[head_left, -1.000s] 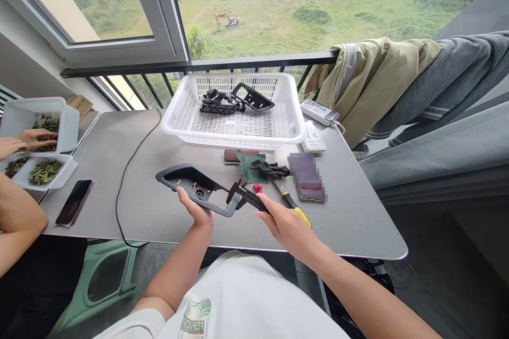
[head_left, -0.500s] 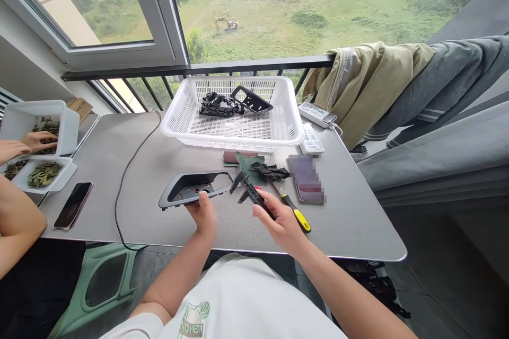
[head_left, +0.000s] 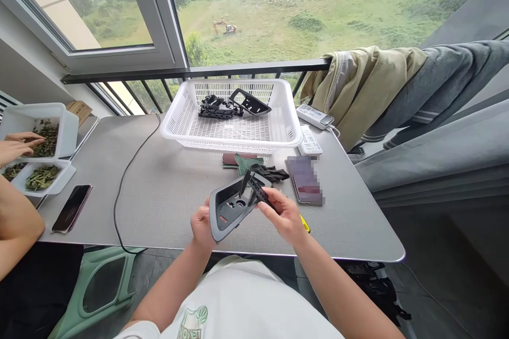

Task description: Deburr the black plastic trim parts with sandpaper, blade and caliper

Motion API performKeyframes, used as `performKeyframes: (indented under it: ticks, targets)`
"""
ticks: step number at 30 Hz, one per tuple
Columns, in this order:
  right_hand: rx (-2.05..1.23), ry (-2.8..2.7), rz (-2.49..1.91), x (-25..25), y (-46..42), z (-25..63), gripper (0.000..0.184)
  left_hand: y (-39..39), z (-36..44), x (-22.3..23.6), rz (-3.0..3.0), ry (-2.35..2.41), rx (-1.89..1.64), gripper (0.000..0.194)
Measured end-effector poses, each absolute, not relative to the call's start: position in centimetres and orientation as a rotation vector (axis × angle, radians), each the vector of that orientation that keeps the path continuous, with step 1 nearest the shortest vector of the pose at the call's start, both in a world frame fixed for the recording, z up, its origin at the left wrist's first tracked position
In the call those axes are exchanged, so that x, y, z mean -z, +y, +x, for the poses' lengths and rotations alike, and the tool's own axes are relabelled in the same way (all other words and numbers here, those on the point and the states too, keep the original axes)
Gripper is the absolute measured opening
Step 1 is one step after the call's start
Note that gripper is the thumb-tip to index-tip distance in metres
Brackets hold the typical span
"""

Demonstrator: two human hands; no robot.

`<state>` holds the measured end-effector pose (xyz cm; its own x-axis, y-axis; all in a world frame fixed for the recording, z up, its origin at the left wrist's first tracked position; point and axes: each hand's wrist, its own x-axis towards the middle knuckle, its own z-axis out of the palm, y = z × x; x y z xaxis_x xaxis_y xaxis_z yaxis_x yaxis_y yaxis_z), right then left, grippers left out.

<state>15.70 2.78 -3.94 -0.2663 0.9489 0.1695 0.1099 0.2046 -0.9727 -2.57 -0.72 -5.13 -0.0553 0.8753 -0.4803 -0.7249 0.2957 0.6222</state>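
My left hand [head_left: 202,224] grips the left end of a dark grey plastic trim panel [head_left: 227,215], a hollow bezel tilted over the table's front part. In my right hand [head_left: 283,216] is a black vernier caliper [head_left: 260,190], its jaws pointing up and left across the panel's recess. Whether the jaws touch the panel I cannot tell. Just behind the panel lie a black glove [head_left: 274,172] and a green cloth [head_left: 247,163]. The yellow end of a tool handle [head_left: 305,223] shows beside my right hand, the rest hidden.
A white plastic basket [head_left: 234,143] with black plastic parts stands at the back. A purple phone [head_left: 305,183] lies to the right, a dark phone [head_left: 72,208] to the left. A black cable [head_left: 119,185] crosses the table. Another person's hand [head_left: 18,146] is in a tub of dried leaves.
The panel has moved right and turned, its left end now lower and nearer me. My left hand has shifted to that end. The caliper now overlaps the panel.
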Motion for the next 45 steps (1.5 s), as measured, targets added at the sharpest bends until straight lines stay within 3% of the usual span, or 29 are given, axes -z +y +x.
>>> performKeyframes:
  ticks: [3,6,9,14,26,45]
  targets:
    - [-1.154,-1.765,-0.998,3.4,2.8,15.8,0.025,0.1,-3.5,4.2,0.141,0.796,-1.102,0.042]
    - [-1.096,-1.949,-1.011,3.1,2.7,15.5,0.028,0.4,-3.8,4.4,0.138,0.67,-0.918,0.041]
    - [-0.922,-2.011,-1.143,3.1,2.8,15.8,0.036,0.7,-4.1,5.0,0.164,0.621,-0.948,0.035]
    - [-0.725,-2.102,-1.265,3.3,3.1,17.6,0.039,1.8,-4.8,4.9,0.242,0.604,-1.034,0.044]
    - [-0.322,-2.336,-1.163,5.5,3.6,18.8,0.045,3.6,-4.2,4.6,0.234,0.698,-1.043,0.042]
    - [-0.402,-2.33,-1.198,6.2,5.0,18.6,0.046,5.1,-4.4,5.9,0.188,0.837,-1.036,0.043]
